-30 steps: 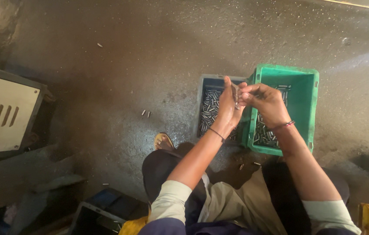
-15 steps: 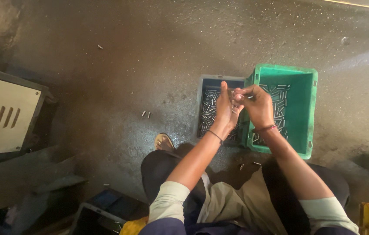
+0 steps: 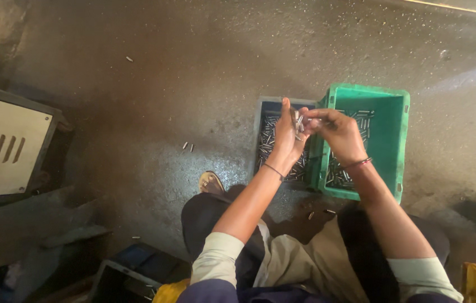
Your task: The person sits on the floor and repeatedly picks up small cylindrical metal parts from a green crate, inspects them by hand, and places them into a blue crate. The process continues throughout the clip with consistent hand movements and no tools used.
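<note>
A person sits low over a stained concrete floor (image 3: pixel 204 84), knees bent, pale sleeves pushed up both forearms, sorting small metal pins by hand. Nearest the body, a sandalled foot (image 3: pixel 211 182) rests on the floor, and 2 loose pins lie just ahead of the lap, near the green crate's front edge.

Above that, the left hand (image 3: pixel 286 137) stands upright with its palm cupped and fingers nearly straight, cradling a small bunch of metal pins (image 3: pixel 298 122). The right hand (image 3: pixel 334 132) meets it from the other side, thumb and forefinger pinching at that bunch. A thin band circles each wrist.

Compared with 1 second ago, the 2 hands sit slightly lower and closer together, and the right hand has drawn in from over the green crate to close on the pins in the left palm. The crates themselves have not shifted. By the look of it, the sorting is mid-cycle: pins are being picked over in the hand, not yet dropped.

Directly under the hands, a dark blue tray (image 3: pixel 266 112) is thick with the same pins. Touching its right side, a taller green crate (image 3: pixel 395 140) holds a thinner scatter of them across its bottom.

Farther out on the floor, 2 stray pins (image 3: pixel 188 147) lie left of the tray, and 1 more (image 3: pixel 129 59) lies well beyond. At the far left stands a pale slotted panel (image 3: pixel 2 146) in a dark frame.
</note>
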